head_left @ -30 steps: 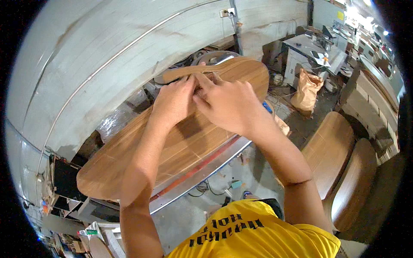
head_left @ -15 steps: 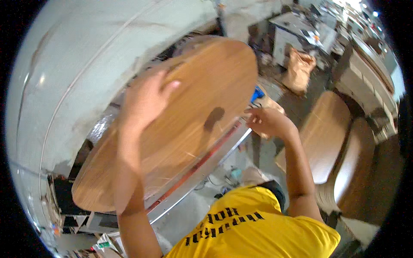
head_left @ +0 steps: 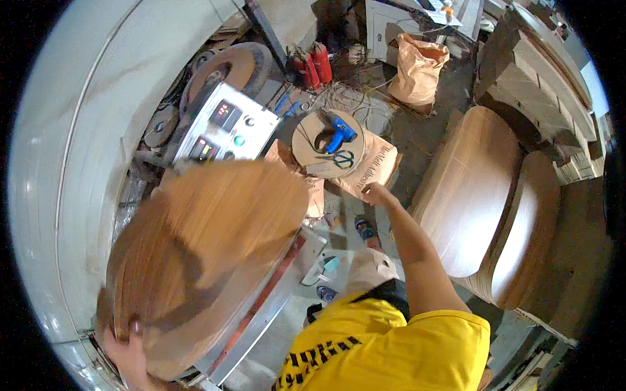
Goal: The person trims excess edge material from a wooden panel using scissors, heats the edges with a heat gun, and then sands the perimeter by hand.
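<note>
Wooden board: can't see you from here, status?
Left hand on wooden board, near end. Right hand off it, seen beside paper sack. Control box beyond far end.

The head camera is worn on the person's head and looks steeply down in front of the body. The yellow shirt (head_left: 398, 345) is the nearest and fills the lower middle. The wooden board (head_left: 235, 202) lies within arm's length, seen from above; the left hand (head_left: 127, 352) is at the lower left, the right hand (head_left: 377, 193) right of centre. The fisheye lens is very wide: it bends the pipe (head_left: 57, 195) along the pale wall (head_left: 104, 98) and reaches over the floor (head_left: 264, 365) to an open paper sack (head_left: 417, 72), farther away.
</note>
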`<action>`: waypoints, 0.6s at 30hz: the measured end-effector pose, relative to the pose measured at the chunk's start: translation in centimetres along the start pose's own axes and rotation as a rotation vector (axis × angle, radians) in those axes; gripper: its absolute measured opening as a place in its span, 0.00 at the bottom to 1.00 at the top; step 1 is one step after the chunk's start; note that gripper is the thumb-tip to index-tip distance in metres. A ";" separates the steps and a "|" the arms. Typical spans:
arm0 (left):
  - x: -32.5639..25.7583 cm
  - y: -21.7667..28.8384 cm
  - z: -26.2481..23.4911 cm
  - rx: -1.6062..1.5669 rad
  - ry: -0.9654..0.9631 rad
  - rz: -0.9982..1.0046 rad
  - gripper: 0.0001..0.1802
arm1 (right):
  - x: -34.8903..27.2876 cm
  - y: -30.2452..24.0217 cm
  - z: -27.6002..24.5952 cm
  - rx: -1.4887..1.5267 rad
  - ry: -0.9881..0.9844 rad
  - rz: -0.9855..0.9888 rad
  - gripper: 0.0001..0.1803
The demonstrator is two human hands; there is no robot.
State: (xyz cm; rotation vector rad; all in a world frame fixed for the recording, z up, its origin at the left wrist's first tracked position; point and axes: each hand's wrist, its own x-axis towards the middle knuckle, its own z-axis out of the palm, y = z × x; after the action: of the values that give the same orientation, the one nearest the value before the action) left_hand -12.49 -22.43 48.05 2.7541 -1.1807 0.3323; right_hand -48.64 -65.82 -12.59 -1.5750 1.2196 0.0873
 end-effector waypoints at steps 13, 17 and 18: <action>3.7 1.4 3.1 0.319 0.207 0.249 0.42 | 28.4 6.7 4.0 -0.644 0.381 -0.173 0.25; 5.7 3.6 4.3 0.316 0.146 0.219 0.41 | 31.5 7.1 5.8 -0.714 0.406 -0.187 0.26; 6.8 3.9 4.8 0.301 0.142 0.228 0.41 | 32.1 9.0 6.3 -0.739 0.456 -0.170 0.25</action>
State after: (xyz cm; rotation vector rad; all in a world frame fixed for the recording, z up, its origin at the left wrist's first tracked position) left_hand -10.03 -30.85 45.23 2.7784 -1.5191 0.7759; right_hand -36.83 -80.62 -40.77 -2.4342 1.4896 0.0747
